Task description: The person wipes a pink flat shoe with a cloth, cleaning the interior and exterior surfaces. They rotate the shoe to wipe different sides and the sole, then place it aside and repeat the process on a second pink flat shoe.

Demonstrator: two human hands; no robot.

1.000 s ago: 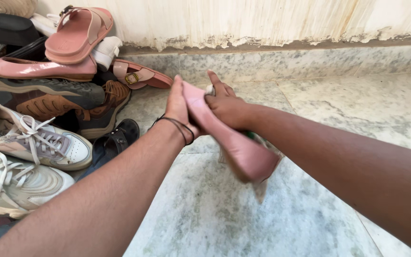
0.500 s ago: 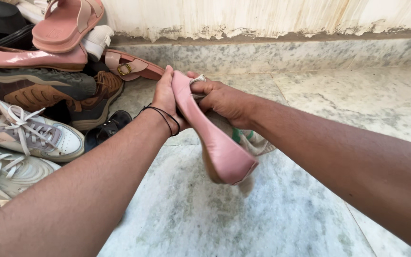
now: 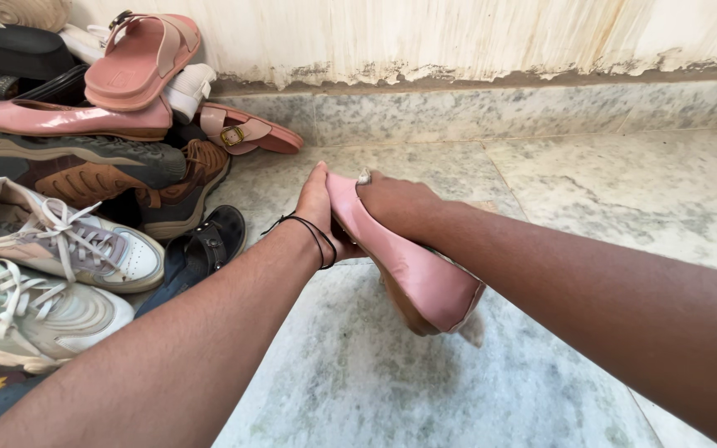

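A glossy pink flat shoe (image 3: 412,270) is held on its side just above the grey marble floor (image 3: 358,373), toe end nearer me. My left hand (image 3: 319,211), with a thin black band on its wrist, presses against the shoe's far end from the left. My right hand (image 3: 396,206) grips the same end from the right, its fingers curled over the shoe's edge. A small pale thing shows at my right fingertips; I cannot tell what it is.
A heap of footwear fills the left: a matching pink flat (image 3: 60,118), a pink slide sandal (image 3: 139,58), a buckled pink sandal (image 3: 246,131), a brown-green trainer (image 3: 85,170), white laced sneakers (image 3: 60,241), a black sandal (image 3: 209,241). A stained wall (image 3: 458,37) stands behind.
Both hands have kept hold of the pink shoe and lowered it toward the floor. The shoe has turned, showing more of its glossy upper.
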